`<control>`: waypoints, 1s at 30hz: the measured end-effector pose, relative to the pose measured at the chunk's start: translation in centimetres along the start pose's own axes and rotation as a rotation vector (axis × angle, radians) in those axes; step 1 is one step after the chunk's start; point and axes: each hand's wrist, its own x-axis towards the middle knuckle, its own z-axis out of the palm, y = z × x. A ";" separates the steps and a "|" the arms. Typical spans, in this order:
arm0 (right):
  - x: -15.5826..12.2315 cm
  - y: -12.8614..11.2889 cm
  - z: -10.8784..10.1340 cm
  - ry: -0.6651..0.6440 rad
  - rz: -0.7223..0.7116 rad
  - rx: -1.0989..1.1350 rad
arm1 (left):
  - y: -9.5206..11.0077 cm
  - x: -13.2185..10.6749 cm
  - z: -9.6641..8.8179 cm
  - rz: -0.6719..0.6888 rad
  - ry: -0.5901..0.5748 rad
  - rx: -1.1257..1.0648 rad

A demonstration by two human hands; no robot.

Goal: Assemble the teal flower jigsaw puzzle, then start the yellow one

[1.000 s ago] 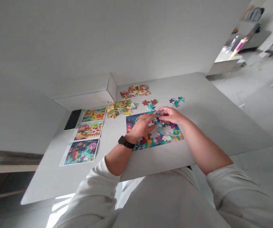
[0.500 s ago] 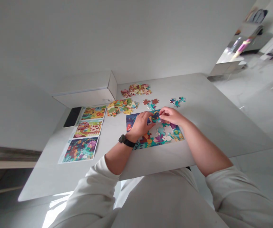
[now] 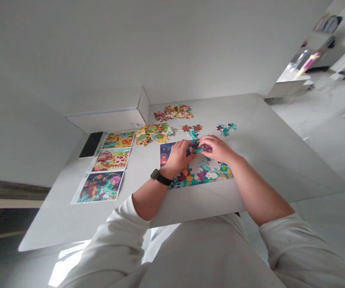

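Note:
A partly built colourful jigsaw puzzle (image 3: 204, 175) lies on the white table (image 3: 259, 160) in front of me. Both hands meet over its upper middle. My left hand (image 3: 178, 156), with a black watch on the wrist, and my right hand (image 3: 217, 148) both pinch a small dark puzzle piece (image 3: 197, 149) between their fingertips, just above the puzzle. Part of the puzzle is hidden under my hands.
Loose piece piles lie behind the puzzle: a yellow-green pile (image 3: 153, 134), a reddish pile (image 3: 174, 112), a few brown pieces (image 3: 191, 129) and teal ones (image 3: 225, 128). Three picture cards (image 3: 106, 166), a black phone (image 3: 91, 144) and a white box (image 3: 109, 114) sit at the left.
My right hand has drawn slightly left and the piece now sits between both hands' fingertips. The camera has tilted a little; nothing else on the table moved.

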 end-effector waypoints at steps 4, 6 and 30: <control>-0.3 1.2 -0.1 -0.002 0.030 -0.084 | 0.0 -0.1 0.1 -0.004 0.008 0.014; -0.4 1.9 -0.2 -0.025 0.072 -0.132 | -0.1 -0.1 0.1 -0.006 0.004 0.019; -0.6 2.9 1.4 -0.068 0.064 -0.206 | -1.3 -0.2 1.0 0.271 -0.109 -0.063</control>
